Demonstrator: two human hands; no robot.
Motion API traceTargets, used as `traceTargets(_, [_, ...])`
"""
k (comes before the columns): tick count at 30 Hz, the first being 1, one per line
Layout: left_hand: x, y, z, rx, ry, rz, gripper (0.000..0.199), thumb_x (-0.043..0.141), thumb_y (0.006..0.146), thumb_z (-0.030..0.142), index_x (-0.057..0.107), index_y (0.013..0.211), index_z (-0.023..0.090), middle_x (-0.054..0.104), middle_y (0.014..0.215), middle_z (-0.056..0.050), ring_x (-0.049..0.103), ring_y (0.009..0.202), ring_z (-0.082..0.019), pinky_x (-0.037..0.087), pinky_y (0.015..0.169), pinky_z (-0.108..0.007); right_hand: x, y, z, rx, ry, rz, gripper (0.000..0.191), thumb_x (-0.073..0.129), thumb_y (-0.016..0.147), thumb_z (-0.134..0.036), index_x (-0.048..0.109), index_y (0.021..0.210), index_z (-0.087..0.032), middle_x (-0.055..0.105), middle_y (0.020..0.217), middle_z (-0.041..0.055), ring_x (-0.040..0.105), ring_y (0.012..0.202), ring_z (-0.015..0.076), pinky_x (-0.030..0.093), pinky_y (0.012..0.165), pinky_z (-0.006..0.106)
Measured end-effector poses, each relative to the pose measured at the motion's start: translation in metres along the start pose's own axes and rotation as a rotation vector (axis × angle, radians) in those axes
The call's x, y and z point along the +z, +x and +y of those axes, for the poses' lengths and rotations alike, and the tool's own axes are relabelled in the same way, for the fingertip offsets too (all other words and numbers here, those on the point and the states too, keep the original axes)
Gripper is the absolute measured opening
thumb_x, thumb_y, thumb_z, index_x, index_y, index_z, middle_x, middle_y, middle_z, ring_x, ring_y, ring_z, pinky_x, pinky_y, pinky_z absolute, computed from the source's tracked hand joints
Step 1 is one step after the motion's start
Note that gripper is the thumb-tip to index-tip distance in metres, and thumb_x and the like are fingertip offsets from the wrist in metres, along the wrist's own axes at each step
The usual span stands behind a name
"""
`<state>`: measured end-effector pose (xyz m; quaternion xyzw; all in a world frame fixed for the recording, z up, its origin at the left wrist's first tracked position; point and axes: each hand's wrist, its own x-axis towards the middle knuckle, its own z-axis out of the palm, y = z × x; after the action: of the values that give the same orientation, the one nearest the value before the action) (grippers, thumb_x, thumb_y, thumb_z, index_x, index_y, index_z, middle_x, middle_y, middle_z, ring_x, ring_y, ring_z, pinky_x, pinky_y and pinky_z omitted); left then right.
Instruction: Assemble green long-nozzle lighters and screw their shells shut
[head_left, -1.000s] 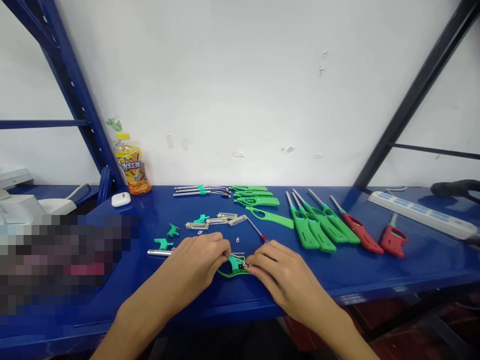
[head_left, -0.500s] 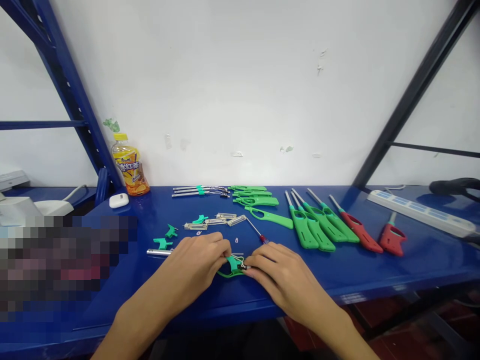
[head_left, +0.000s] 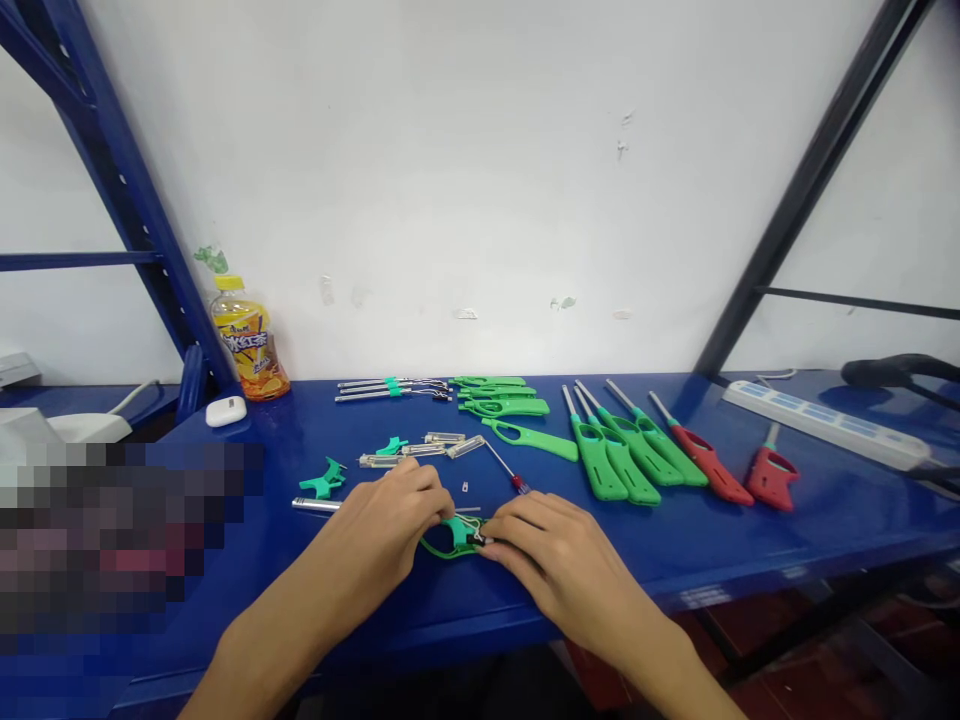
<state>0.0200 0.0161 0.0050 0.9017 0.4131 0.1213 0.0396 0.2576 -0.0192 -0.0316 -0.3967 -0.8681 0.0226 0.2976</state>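
Observation:
A green lighter shell half (head_left: pixel 442 553) lies low near the table's front, with a teal trigger (head_left: pixel 459 531), thin wires and a black igniter piece (head_left: pixel 477 539) in it. My left hand (head_left: pixel 397 510) is closed at the shell's left end, its fingertips pinching by the trigger and wires. With thumb and forefinger, my right hand (head_left: pixel 544 535) pinches the right end of the igniter piece. Beyond my left wrist a metal tube (head_left: pixel 315 504) sticks out. Loose teal triggers (head_left: pixel 324 480), several clear fuel tanks (head_left: pixel 425 449) and a small white clip (head_left: pixel 465 487) lie close by.
A screwdriver (head_left: pixel 508 468) lies beyond my right hand. Green shell halves (head_left: pixel 540 440) and metal tubes with wires (head_left: pixel 367 392) line the back. Whole green lighters (head_left: pixel 611 470), red lighters (head_left: pixel 709 460) and a power strip (head_left: pixel 825 425) are rightward. A drink bottle (head_left: pixel 251 345) and white case (head_left: pixel 226 411) stand left.
The view has shifted slightly. Both hands stay on the lighter parts with small finger movements; my left hand has moved a little over the table, covering a small white piece.

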Motion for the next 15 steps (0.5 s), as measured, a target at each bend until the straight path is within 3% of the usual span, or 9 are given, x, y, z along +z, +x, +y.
traceTargets(7, [0.0007, -0.0034, -0.0010, 0.005, -0.085, 0.013, 0.029, 0.040, 0.103, 0.004, 0.065, 0.102, 0.018, 0.064, 0.113, -0.008, 0.061, 0.102, -0.025, 0.048, 0.088, -0.038, -0.0007, 0.0003, -0.0009, 0.033, 0.016, 0.005, 0.012, 0.060, 0.106, -0.023, 0.072, 0.108, -0.025, 0.077, 0.104, 0.0011, 0.070, 0.092, 0.0217, 0.049, 0.088, 0.038])
traceTargets(15, [0.0044, -0.0034, 0.0001, -0.042, -0.101, -0.013, 0.031, 0.041, 0.102, 0.003, 0.065, 0.108, 0.022, 0.068, 0.105, -0.004, 0.064, 0.096, -0.025, 0.047, 0.088, -0.039, 0.0024, -0.0009, 0.0011, 0.068, 0.019, 0.027, 0.011, 0.061, 0.106, -0.024, 0.072, 0.107, -0.025, 0.077, 0.103, 0.0001, 0.070, 0.092, 0.0211, 0.047, 0.087, 0.037])
